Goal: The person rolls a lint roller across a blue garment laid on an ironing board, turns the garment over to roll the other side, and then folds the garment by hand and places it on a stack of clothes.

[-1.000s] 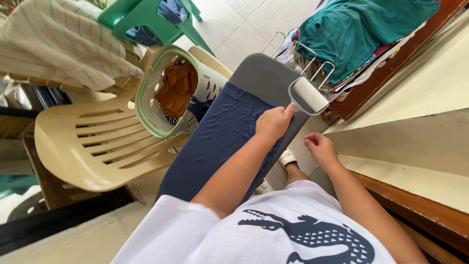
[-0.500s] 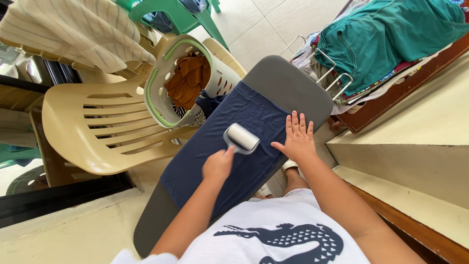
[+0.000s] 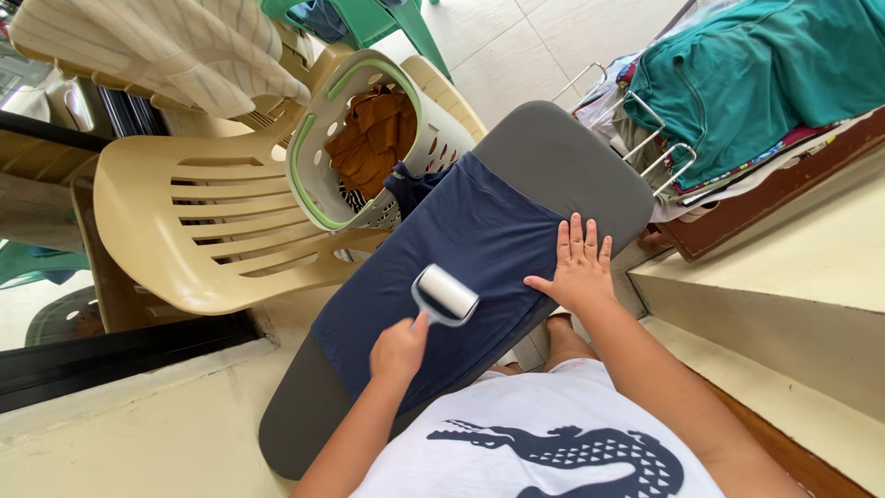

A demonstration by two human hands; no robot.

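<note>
A white lint roller (image 3: 447, 294) with a grey frame rested on the navy garment (image 3: 433, 267), near its middle. The left hand (image 3: 398, 350) was closed around the roller's handle; the right hand (image 3: 581, 269) lay flat with fingers spread, pressing the cloth near its right edge. The garment was spread smooth along a grey ironing board (image 3: 553, 157). A pale laundry basket (image 3: 318, 171) with a green rim, tilted on a cream plastic chair (image 3: 194, 240), held brown clothes (image 3: 373, 138) — a dark piece hung over its edge. The handle was hidden inside the fist, and the teal clothing (image 3: 747, 74) on the wire rack (image 3: 659, 138) was cut off at the frame's edge.
</note>
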